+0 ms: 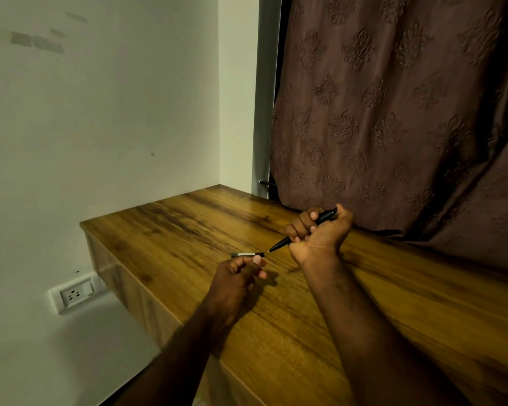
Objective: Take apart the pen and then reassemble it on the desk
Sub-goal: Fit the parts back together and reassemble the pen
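Observation:
My right hand (320, 232) is closed in a fist around a black pen body (324, 215), which slants down to the left with its tip (272, 249) bare. My left hand (238, 273) pinches a short dark cap with a pale strip (247, 254) between thumb and fingers, held level. The cap's right end sits just left of the pen tip, a small gap apart. Both hands hover over the wooden desk (188, 230).
A brown patterned curtain (393, 112) hangs behind the desk at the right and drapes onto its far edge. A white wall stands at the left, with a wall socket (74, 294) below the desk's left edge.

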Motion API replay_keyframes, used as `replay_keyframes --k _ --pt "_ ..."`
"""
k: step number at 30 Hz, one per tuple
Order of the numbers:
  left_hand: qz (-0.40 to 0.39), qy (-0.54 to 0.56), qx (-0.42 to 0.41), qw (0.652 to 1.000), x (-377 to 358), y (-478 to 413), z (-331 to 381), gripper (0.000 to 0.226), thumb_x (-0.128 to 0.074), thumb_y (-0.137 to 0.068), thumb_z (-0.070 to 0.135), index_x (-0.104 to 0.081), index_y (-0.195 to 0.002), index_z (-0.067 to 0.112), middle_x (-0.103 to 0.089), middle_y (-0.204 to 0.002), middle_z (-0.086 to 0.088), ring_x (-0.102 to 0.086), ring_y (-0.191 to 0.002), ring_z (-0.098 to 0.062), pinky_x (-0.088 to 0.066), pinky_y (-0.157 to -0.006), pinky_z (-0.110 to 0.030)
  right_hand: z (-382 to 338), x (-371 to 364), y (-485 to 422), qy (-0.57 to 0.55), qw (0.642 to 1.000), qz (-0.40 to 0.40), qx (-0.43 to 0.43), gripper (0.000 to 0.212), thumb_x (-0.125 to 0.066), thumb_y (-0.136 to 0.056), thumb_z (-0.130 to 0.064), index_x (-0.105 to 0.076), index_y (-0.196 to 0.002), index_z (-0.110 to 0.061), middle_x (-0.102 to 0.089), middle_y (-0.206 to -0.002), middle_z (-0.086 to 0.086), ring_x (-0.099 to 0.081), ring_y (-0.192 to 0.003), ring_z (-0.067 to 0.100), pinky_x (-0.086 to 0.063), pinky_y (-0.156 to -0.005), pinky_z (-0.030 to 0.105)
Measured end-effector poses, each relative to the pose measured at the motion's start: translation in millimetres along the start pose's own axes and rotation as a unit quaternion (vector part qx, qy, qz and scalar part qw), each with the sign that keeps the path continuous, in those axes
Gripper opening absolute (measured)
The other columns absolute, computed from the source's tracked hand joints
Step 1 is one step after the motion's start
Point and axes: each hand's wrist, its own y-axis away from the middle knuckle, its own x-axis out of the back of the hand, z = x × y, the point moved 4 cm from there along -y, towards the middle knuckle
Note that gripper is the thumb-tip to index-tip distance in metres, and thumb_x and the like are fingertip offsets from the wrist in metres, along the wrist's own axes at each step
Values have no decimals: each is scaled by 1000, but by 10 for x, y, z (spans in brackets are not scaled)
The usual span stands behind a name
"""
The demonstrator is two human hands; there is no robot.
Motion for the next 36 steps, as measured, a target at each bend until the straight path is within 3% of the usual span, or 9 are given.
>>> replay_keyframes --k 4,7,13,18,21,27,31,36 --pt "23 -2 1 1000 34 -25 -17 25 -60 -90 25 -64 -88 0 -69 -71 -17 -53 -51 -19 -34 -50 -22 -21 -5 -6 -5 1000 5 3 55 -27 -86 -53 -40 -50 -13 -24 -35 -4 -16 -29 12 -16 -39 14" --pt "45 -10 3 999 57 -30 -22 21 -58 -92 20 -65 -85 1 -66 -67 -13 -55 -53 -20 -35 -56 -24 -17 6 -17 9 1000 5 0 52 -26 -85 -50 -39 -50 -14 -23 -35 -4 -15 -29 12 -15 -40 14" --pt "54 -39 -16 998 21 -7 25 18 -51 -95 4 -63 -102 -8 -59 -65 -5 -47 -40 -2 -37 -37 -14 -25 25 -30 8 1000 8 3 55 -26 -86 -53 -41 -50 -13 -24 -35 -4 -16 -30 13 -14 -41 17" --pt "35 -24 -3 999 -15 36 42 23 -45 -95 -6 -56 -114 -6 -59 -68 -8 -44 -37 -3 -31 -34 -12 -31 26 -9 -1 1000 26 10 54 -26 -85 -53 -39 -50 -14 -24 -34 -4 -15 -30 13 -15 -40 15" --pt "29 -43 -26 998 -72 91 54 34 -45 -91 -12 -52 -122 0 -59 -75 -12 -49 -39 -3 -35 -34 -13 -39 29 -11 -9 999 38 14 55 -28 -85 -55 -41 -51 -13 -25 -35 -4 -17 -31 13 -15 -40 15" --pt "63 -65 -132 987 -238 227 138 53 -44 -90 -14 -50 -131 18 -61 -99 -24 -65 -62 -5 -47 -49 -13 -124 -18 -40 -41 998 52 21 53 -26 -85 -53 -40 -51 -15 -25 -36 -4 -16 -32 13 -16 -40 15" --pt "76 -135 -204 967 -392 276 24 63 -55 -91 -3 -43 -138 37 -64 -93 -12 -65 -87 -20 -54 -72 -24 -159 -42 -37 -64 997 49 19 54 -26 -85 -55 -40 -51 -15 -25 -36 -5 -17 -31 13 -17 -39 14" --pt "87 -133 -235 959 -367 325 57 65 -57 -91 2 -35 -144 33 -65 -88 -10 -65 -78 -15 -52 -69 -24 -190 -119 -7 -80 996 39 24 56 -24 -86 -54 -40 -50 -15 -24 -35 -5 -16 -30 12 -17 -40 14"
